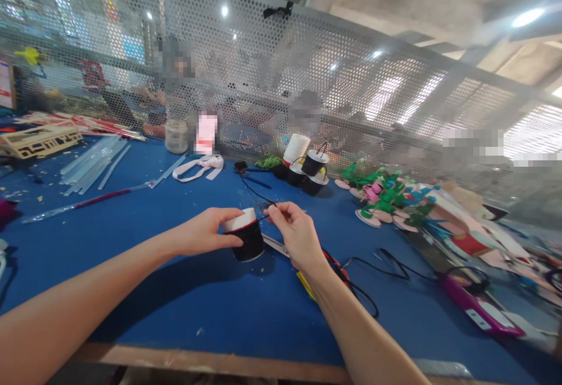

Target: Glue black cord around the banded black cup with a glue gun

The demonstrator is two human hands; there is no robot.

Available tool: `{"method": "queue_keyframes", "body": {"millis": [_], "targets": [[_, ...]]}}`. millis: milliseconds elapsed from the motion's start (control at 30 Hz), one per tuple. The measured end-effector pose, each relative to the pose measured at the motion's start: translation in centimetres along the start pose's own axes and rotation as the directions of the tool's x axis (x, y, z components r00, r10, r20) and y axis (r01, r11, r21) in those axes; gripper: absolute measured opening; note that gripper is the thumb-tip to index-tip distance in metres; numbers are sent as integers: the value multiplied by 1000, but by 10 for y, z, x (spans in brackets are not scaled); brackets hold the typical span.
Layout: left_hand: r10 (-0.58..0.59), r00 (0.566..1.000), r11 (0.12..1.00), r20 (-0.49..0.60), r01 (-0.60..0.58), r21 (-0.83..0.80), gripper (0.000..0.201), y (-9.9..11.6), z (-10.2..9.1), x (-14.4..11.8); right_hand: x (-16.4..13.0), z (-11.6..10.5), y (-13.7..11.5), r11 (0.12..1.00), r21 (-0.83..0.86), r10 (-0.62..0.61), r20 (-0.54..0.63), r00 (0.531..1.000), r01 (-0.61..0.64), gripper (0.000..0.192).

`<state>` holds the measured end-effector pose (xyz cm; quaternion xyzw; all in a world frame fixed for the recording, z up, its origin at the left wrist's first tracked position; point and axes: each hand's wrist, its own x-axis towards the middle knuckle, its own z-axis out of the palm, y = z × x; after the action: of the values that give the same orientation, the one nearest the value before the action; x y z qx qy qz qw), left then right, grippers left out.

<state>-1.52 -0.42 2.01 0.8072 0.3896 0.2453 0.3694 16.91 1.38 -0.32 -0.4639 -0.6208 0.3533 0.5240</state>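
Two hands of mine meet at the middle of the frame over a small black cup (pixel 248 239) with a white rim, held just above the blue table (pixel 184 291). My left hand (pixel 206 231) wraps it from the left, fingers curled over the white top and thumb along the black side, closed firmly on it. My right hand (pixel 296 234) sits just right of the cup, thumb and forefinger pinched shut on a thin black thread (pixel 264 205) near the rim; the other fingers are loosely bent. Whether the thread is fastened to the cup I cannot tell. Under my right hand lie scissors (pixel 276 246), the blades showing between cup and wrist, and beside my right forearm a yellow and red tool handle is partly hidden. A black cord (pixel 386 265) loops across the table to the right toward a purple tool (pixel 472 306) at lower right. Above centre stands a cluster of similar black cups (pixel 309 171) with a white one behind. Green and pink craft pieces (pixel 386 198) spread at right centre. At upper left lie clear sticks (pixel 94 162), a white ribbon (pixel 197 167), and a glass jar (pixel 176 135) by the perforated metal screen (pixel 307 69).
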Motion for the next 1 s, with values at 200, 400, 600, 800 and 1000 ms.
{"method": "queue_keyframes", "body": {"millis": [200,400,600,800,1000], "targets": [[18,1000,1000,-16,-18,11,30,4,0,0,1,2,2,999,29,35,12,999,-35,27],[36,999,999,-15,-36,-17,32,5,0,-1,-2,7,-1,987,131,80,66,995,-88,25],[46,999,993,-25,-49,-112,35,5,1,-1,-8,13,-4,974,148,150,135,979,-170,24],[82,996,993,-42,-85,-83,30,1,3,-1,-10,18,2,998,0,57,49,997,-57,25],[14,1000,999,-18,-14,-39,27,5,6,0,-14,19,0,973,-211,-86,29,996,90,20]]}}
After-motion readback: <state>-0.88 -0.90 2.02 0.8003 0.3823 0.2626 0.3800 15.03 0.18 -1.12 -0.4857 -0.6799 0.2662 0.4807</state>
